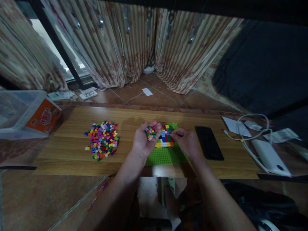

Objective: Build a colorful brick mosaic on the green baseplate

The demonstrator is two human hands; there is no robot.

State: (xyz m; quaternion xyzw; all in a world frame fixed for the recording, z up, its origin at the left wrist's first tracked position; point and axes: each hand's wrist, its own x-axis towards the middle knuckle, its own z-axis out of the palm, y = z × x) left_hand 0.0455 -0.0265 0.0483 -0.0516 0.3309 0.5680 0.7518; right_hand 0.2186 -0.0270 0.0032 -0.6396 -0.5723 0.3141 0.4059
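Observation:
My left hand [143,138] is turned palm up and cupped around a small heap of mixed toy bricks [151,133]. Beside it, a multicoloured block of joined bricks [166,138] sits on a green studded baseplate [163,156]. The left hand covers part of that block's left side. At the block's right edge is my right hand [184,140], thumb and fingers pinched together; what lies between the fingertips is too small to make out. A loose pile of many-coloured toy bricks [103,139] is spread on the table to the left.
The wooden table [64,141] also carries a black phone [209,143], right of the baseplate. Farther right lie a white power bank-like device [270,157], a white cable [252,138] and papers [237,126]. A clear plastic box [21,112] stands at the left; curtains [134,45] hang behind.

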